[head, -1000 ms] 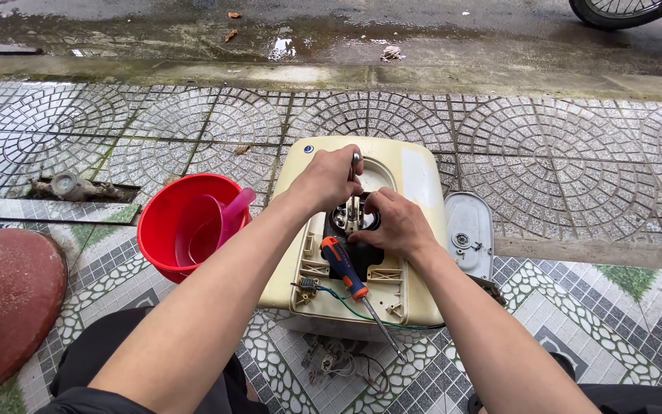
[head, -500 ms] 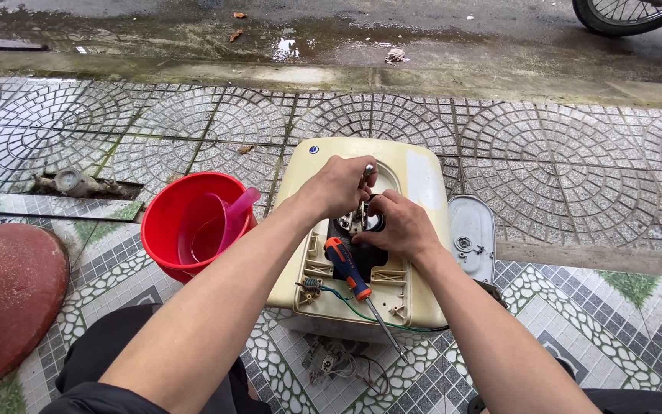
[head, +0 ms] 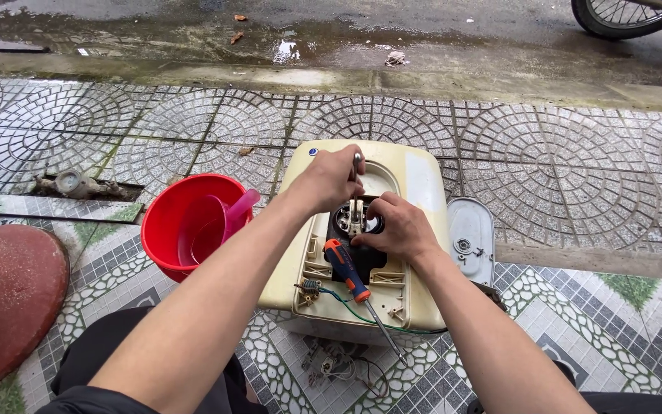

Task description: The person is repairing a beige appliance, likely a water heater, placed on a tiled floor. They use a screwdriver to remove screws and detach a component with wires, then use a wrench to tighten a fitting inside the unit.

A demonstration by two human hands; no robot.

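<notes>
Between both hands' fingers [head: 362,201], seemingly, a metal tool [head: 356,192] stands upright.

Soft overcast daylight, sharp focus

Left hand [head: 329,178] grips metal tool [head: 357,165] over cream heater [head: 420,184].

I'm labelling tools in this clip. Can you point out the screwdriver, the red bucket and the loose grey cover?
screwdriver [head: 344,267]: head view, on its orange and blue handle.
red bucket [head: 164,216]: head view, on its left inner wall.
grey cover [head: 470,239]: head view, on its flat middle.
</notes>
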